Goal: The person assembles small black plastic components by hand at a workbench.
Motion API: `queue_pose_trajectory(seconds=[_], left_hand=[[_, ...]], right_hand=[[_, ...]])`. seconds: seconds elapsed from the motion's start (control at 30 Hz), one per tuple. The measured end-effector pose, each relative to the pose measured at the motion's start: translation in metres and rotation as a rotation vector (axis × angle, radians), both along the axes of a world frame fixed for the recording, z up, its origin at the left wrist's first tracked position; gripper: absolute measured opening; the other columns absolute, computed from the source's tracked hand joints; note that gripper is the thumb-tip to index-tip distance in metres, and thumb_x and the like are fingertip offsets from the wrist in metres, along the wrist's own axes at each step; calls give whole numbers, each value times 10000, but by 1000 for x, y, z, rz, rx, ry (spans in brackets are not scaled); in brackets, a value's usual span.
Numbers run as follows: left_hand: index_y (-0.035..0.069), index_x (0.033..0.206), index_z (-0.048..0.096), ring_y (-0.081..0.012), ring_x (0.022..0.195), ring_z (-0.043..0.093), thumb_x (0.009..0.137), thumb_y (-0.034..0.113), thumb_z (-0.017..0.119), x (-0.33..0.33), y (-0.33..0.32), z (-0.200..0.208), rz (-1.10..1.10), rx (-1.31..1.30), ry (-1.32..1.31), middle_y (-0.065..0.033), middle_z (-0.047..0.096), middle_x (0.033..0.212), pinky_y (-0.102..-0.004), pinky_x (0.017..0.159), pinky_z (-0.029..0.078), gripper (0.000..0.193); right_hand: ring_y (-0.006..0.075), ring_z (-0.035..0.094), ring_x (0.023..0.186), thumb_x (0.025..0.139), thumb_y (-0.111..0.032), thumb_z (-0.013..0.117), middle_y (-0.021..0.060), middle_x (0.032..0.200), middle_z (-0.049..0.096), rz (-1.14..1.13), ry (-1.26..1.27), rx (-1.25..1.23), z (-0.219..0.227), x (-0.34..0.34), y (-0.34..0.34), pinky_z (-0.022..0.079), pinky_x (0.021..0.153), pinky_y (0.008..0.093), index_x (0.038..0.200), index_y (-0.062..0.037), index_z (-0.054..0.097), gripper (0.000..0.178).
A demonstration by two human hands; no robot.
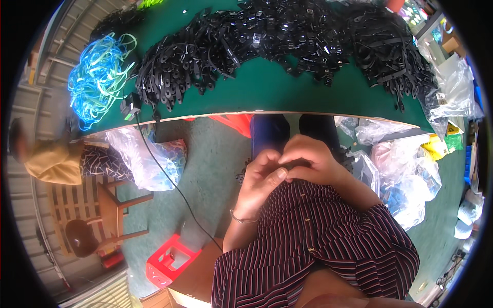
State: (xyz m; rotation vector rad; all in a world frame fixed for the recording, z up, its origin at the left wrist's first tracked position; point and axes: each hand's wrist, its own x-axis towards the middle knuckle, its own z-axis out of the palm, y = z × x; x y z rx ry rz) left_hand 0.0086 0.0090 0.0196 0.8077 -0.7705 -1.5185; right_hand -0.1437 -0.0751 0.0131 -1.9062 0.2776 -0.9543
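Observation:
In front of my striped shirt, over my lap, my left hand (261,180) and my right hand (309,158) meet at the fingertips. Both have their fingers curled and pressed together. Whatever may be between them is hidden or too small to name. A bracelet circles my left wrist. Beyond the hands, on the green table (246,95), lies a long heap of black straps with small buckles (267,36). To its left sits a tangled bundle of blue and light green strips (100,77). Neither hand touches the table.
A black cable (164,172) hangs from a small black box (131,105) at the table edge. A red plastic stool (172,262) and a wooden chair (110,210) stand left. Clear plastic bags (403,179) fill the right side. A person in brown (54,161) sits far left.

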Motion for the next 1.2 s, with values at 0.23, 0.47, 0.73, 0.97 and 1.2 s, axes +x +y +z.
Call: queue_pose_trajectory(seconds=[0.23,0.47,0.73,0.97,1.2], left_hand=[[-2,929,556,-70,707,528,832,82,614,6,2,-11,-8,-25,-234,-21,579,785,-194,629,435,141],[-18,778,566,-103,598,525,746,98,698,6,-5,-5,-42,-249,-708,-71,557,661,-245,554,427,179],[-27,725,545,-91,495,498,757,70,639,4,2,-7,-217,-77,22,-44,546,612,-199,445,369,139],[-22,744,558,-76,424,435,794,302,601,0,4,-14,-193,-8,190,-50,511,528,-188,385,299,330],[-47,910,576,-123,522,489,871,447,490,0,0,10,-49,150,-143,-101,555,642,-215,450,357,503]], right_hand=[[170,523,610,734,-87,664,77,737,520,-214,187,331,16,-12,7,416,562,269,776,-13,545,146],[110,476,481,800,-92,562,89,547,488,-23,324,208,13,-15,4,342,448,259,652,8,524,183],[100,425,416,762,-82,538,33,486,484,245,-80,874,14,-13,29,287,400,237,494,-43,456,283],[83,404,466,813,-129,532,4,517,450,370,-446,1201,0,-8,38,287,449,217,559,-53,460,275],[219,546,809,682,-77,706,96,843,544,-216,-23,-58,21,-7,3,436,743,299,969,-21,591,314]])
